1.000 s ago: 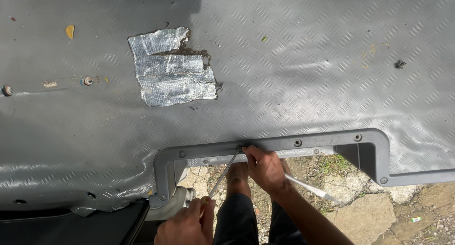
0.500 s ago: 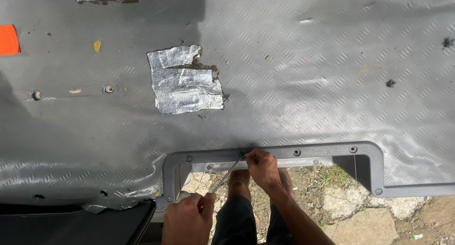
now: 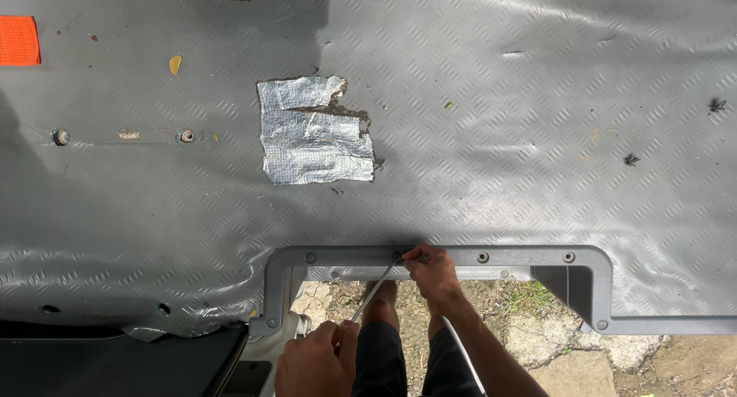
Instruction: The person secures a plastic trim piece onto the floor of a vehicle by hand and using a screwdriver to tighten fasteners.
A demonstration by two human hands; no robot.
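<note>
A long thin metal screwdriver runs from my left hand up to a screw in a grey plastic step trim. My left hand grips the handle end near the bottom edge. My right hand pinches the shaft's tip right at the screw. The trim is bolted along the lower edge of a grey ribbed vinyl floor. My legs stand below on the ground.
A crumpled patch of silver foil tape sits mid-floor. An orange patch lies far left, with two bolts nearby. More screws dot the trim. Stone and grass ground shows below; a dark panel at lower left.
The view has shifted so the floor and foil patch slid down and right. Both hands stay on the screwdriver at the same screw; the white strip under my right arm is mostly hidden.
</note>
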